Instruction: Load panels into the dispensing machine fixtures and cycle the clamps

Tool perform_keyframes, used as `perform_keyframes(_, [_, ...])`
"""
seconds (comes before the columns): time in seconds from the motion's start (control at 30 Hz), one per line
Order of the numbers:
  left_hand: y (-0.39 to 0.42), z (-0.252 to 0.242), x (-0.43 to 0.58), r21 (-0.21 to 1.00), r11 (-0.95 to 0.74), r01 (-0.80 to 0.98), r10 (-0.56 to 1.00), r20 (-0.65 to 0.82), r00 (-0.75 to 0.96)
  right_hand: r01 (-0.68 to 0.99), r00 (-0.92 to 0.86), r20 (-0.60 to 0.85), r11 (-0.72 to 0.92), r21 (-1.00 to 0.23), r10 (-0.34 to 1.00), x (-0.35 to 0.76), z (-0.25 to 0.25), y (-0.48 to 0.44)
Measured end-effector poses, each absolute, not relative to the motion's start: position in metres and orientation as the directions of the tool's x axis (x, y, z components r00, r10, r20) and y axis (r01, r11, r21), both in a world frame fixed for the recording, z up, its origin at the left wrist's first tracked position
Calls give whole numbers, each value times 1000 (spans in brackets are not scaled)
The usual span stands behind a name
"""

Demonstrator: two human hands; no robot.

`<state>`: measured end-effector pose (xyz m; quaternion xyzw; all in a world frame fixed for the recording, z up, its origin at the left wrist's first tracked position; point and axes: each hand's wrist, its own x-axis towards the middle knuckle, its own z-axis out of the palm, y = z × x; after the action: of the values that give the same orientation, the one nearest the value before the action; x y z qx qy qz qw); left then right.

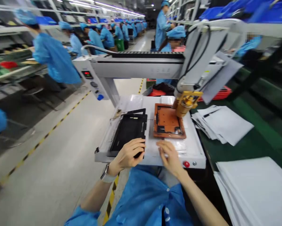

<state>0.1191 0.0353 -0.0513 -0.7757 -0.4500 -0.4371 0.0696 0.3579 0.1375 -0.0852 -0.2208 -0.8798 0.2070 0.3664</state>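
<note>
My left hand (131,153) is curled over the near right corner of a flat black panel (131,131), gripping its edge. The panel looks like a tablet-sized housing, and a thin black frame (137,111) lies at its far end. To the right, my right hand (169,156) is just in front of an orange-brown fixture (169,135), its fingers bent but apart and holding nothing I can see. A tablet-sized part (169,116) sits inside the fixture. Over its far right corner hangs the machine's brass-coloured head (184,105).
A white gantry (138,69) spans the machine bed (150,150), with a red button (186,164) on the front edge. White sheets (225,124) and another stack (256,188) lie on the green bench to the right. Several people in blue work beyond.
</note>
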Motion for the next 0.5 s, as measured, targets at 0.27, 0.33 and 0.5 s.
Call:
perform_keyframes(0.27, [34, -77, 128, 303, -568, 765, 684, 691, 234, 918, -62, 396, 207, -337, 916, 516, -53, 311])
perform_keyframes(0.33, [30, -74, 125, 319, -557, 766, 682, 703, 203, 932, -33, 364, 160, -325, 931, 532, -53, 328])
perform_keyframes(0.5, [23, -64, 110, 372, -507, 777, 658, 750, 70, 930, -50, 362, 176, -322, 931, 540, -53, 334])
